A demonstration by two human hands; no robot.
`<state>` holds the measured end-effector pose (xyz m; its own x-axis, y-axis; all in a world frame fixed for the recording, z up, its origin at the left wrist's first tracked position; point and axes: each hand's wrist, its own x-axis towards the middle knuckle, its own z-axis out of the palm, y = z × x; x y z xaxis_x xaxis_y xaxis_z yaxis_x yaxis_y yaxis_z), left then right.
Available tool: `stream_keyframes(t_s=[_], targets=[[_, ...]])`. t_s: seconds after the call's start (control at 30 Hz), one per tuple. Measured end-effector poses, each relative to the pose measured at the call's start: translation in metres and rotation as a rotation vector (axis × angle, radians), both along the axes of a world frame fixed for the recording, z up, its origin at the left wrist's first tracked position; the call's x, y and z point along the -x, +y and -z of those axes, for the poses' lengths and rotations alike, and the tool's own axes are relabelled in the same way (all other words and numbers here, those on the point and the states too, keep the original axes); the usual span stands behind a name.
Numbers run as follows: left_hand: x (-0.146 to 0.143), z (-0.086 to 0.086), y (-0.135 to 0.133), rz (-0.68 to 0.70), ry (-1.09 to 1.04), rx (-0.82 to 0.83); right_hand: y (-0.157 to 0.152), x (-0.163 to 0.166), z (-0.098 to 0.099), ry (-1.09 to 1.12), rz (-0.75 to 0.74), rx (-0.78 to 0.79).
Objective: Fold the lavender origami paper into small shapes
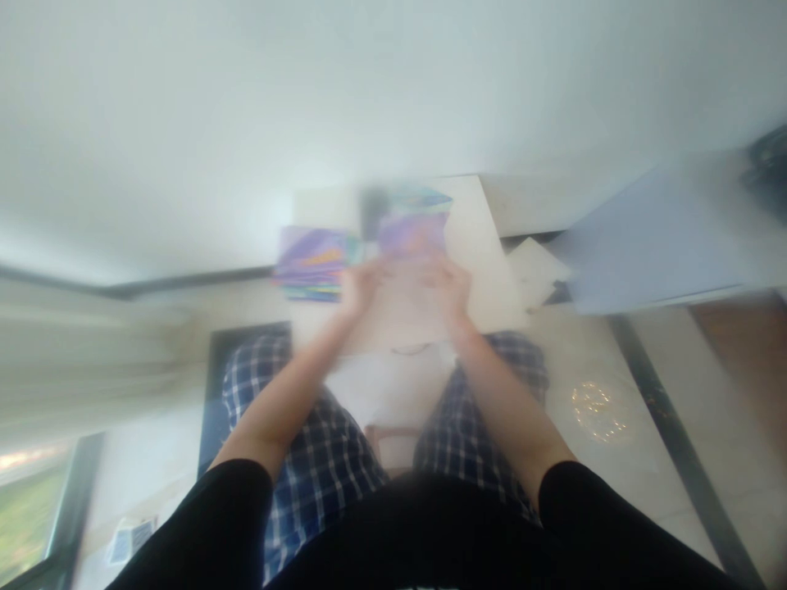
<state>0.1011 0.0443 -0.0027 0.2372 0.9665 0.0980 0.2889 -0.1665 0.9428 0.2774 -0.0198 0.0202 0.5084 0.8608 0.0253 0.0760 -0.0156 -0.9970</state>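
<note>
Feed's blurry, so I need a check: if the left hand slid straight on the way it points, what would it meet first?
Probably the purple and teal sheet lying on the pale table just past the left hand; blur makes the gap hard to judge.

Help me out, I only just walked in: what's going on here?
A seated person in blue-and-white checked trousers works at a small pale table. The left hand is at the edge of a purple, multicoloured stack of paper sheets; the right hand sits just below a second purple sheet. The picture is blurred, so whether either hand grips anything cannot be told. A large blue-grey sheet lies off to the right.
</note>
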Motion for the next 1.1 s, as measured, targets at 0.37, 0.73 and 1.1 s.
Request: stream_keyframes(t_s=[0.37,0.73,1.1], targets=[[0.002,-0.022,-0.006,0.033,-0.053,0.015,0.005,-0.015,-0.006,-0.08,-0.122,0.053],[0.001,-0.026,-0.003,-0.012,-0.04,0.022,-0.002,-0.016,-0.007,-0.24,-0.189,-0.019],[0.007,-0.029,0.003,0.168,-0.021,0.087,0.019,-0.034,0.003,0.174,-0.318,0.051]])
